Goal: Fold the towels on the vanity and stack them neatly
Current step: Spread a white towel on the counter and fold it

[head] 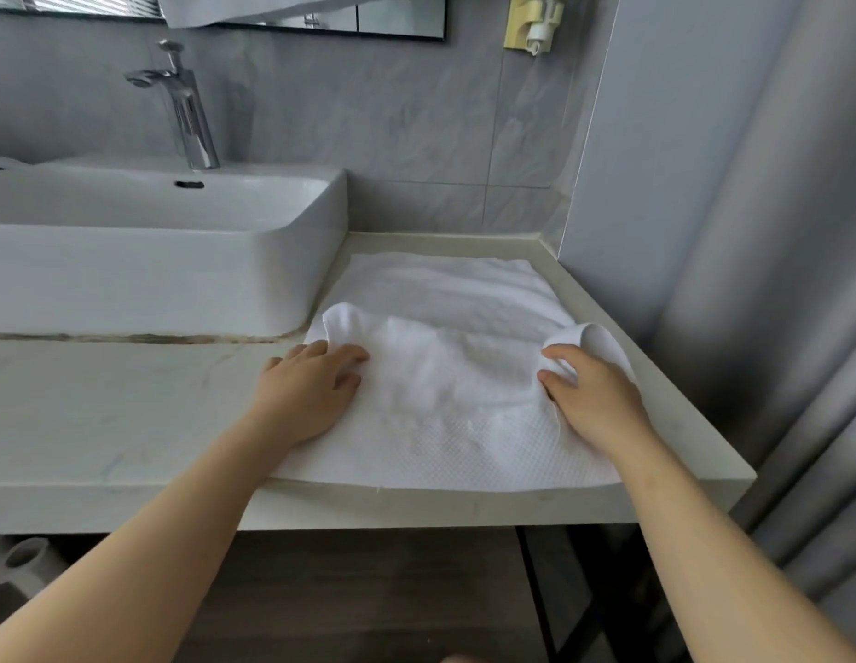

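Where the one pale vanity counter [105, 413] reaches the corner wall, one white basin [129, 275] sits on its left part. One white towel [445, 375] lies spread on its right part, just beside the basin. One chrome faucet [189, 117] stands behind the basin. Two bare hands hold the towel: the left hand [306, 390] grips its lifted left edge with bent fingers, and the right hand [593, 394] pinches a raised fold at its right edge. One yellow-backed dispenser [536, 21] hangs on the wall.
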Demonstrator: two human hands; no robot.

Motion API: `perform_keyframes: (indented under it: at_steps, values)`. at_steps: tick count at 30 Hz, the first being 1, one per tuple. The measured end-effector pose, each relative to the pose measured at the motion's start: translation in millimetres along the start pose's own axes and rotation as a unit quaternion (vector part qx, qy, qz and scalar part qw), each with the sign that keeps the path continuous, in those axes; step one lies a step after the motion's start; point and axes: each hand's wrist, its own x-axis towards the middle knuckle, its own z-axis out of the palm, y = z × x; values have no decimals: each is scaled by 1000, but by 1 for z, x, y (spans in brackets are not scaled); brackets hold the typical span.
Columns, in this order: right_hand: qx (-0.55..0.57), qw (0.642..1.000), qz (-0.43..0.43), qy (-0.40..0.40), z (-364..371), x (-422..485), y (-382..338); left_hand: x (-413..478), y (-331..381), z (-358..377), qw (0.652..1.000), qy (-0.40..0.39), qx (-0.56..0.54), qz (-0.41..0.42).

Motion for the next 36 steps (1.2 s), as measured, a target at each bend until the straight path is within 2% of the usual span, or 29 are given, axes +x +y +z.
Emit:
perform_keyframes:
  at_steps: [4,6,9,12,15,18,20,21,22,23,24,25,27,28,29,30,31,32,34,36]
  values:
    - [-32,999,-16,35,0,0,3,-1,-3,-4,1000,-8,-9,14]
    - [-8,1000,-9,18,-3,1,4,-2,-5,-7,998,-21,-57,5]
    - [77,997,4,-12,-11,-3,6,-10,-10,-11,994,6,-111,-9]
    - [63,998,2,20,-17,-14,14,-23,-15,-15,993,11,-111,-31]
    - [25,999,17,41,-22,-24,21,-32,-14,-28,989,-42,-130,-52]
    - [10,999,46,-26,-32,-30,20,-30,-15,-42,974,-142,-170,-54]
    - [47,996,48,-56,-40,-31,18,-31,-14,-49,955,-153,-248,-48]
    - [76,995,41,-53,-42,-32,17,-30,-13,-50,936,-137,-319,-57]
    - [116,992,38,-40,-43,-32,17,-30,-13,-52,902,-124,-406,-78]
    - [182,982,50,-19,-44,-34,16,-31,-11,-55,854,-116,-497,-101]
    - [281,956,79,-2,-44,-37,14,-32,-12,-56,799,-117,-578,-117]
    - [401,910,101,4,-45,-38,13,-33,-12,-57,741,-124,-649,-117]
    - [631,769,102,-16,-49,-43,10,-33,-15,-56,638,-126,-752,-106]
    - [694,714,96,-17,-50,-45,10,-34,-15,-56,599,-123,-785,-100]
    - [717,691,92,-14,-50,-45,11,-33,-14,-54,578,-116,-802,-97]
    - [716,693,84,-12,-50,-45,11,-34,-11,-55,576,-109,-805,-94]
    - [692,718,70,-11,-47,-46,10,-34,-8,-55,596,-104,-791,-90]
    - [652,757,47,-3,-45,-47,9,-34,-4,-55,635,-98,-761,-88]
    - [555,831,8,43,-42,-47,9,-33,0,-51,747,-51,-659,-76]
    - [478,875,-19,78,-41,-45,8,-28,5,-47,846,26,-525,-89]
